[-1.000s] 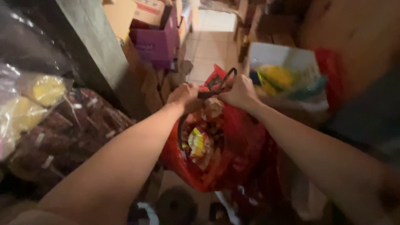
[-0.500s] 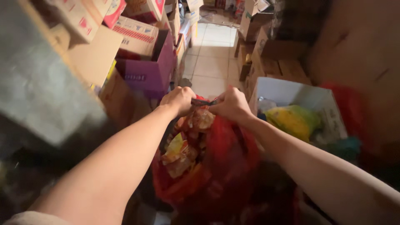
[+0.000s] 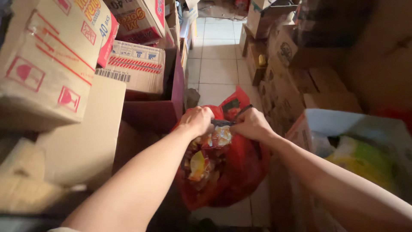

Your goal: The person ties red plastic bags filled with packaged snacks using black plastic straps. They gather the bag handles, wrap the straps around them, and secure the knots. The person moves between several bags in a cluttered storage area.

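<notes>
- Both hands are clenching at the mouth of the red plastic bag (image 3: pixel 231 172): my left hand (image 3: pixel 198 121) is closing in a fist on its near rim, my right hand (image 3: pixel 250 124) is closing on the far rim, and a dark strip, handle or tie, I cannot tell which, is running between the two fists.
- Bag is hanging in front of me, just above the tiled floor (image 3: pixel 219 64), in the narrow aisle between the stacks; whether its bottom is touching the floor is hidden.
- Judging progress: the bag is looking well filled, with bright snack packets (image 3: pixel 201 165) showing through the opening, so the loading appears done; the mouth is being drawn together but is not yet shut, as packets are still showing in the gap between my hands.
- What is left, as I am reading it: finishing the closure, nothing more being visible.
- Edges on my left: a purple carton (image 3: pixel 174 103) is standing just beside the bag, with brown cardboard boxes (image 3: pixel 56 64) stacking high above it and leaning toward the aisle.
- Edges on my right: an open box holding green and yellow packs (image 3: pixel 365 159) is sitting near my right forearm, with more cartons (image 3: pixel 292 56) crowding behind it.
- Open room: the only free path is lying straight ahead along the pale tiles; sideways clearance is looking tight on both sides.
</notes>
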